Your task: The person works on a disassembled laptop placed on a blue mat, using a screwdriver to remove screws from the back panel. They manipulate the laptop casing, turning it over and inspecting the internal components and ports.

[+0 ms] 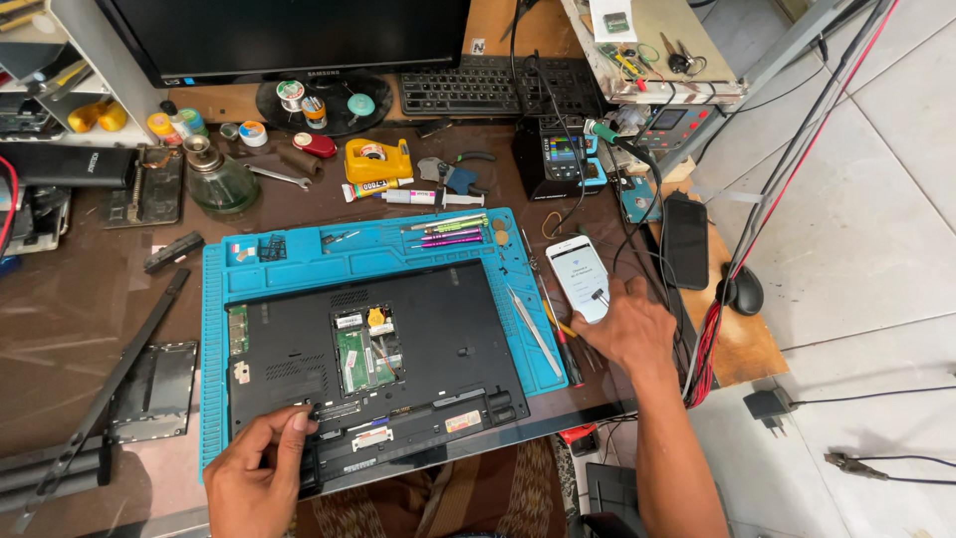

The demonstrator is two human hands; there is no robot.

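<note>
Laptop (373,359) lies bottom-up on the blue repair mat (299,259), centre of the bench (60,319), access cover off, green board exposed. Left hand (261,476) is planted on the near-left edge of the chassis, fingers curled over the rim by the battery bay; nothing appears to be clamped, just pressed down. Right hand (629,327) is stretched out to the right, wrist low, fingertips resting on the lower end of a white phone (580,277) with a lit screen, just beside the mat's right edge. Whether the phone is gripped or only tapped can't be told from this angle.

Judged for the step in hand: the chassis is best kept pinned flat by the left hand while the phone is worked. Tweezers (536,331) and purple-handled screwdrivers (450,237) lie close to the right wrist; these should be cleared by the forearm so nothing is swept onto the open board.
</note>
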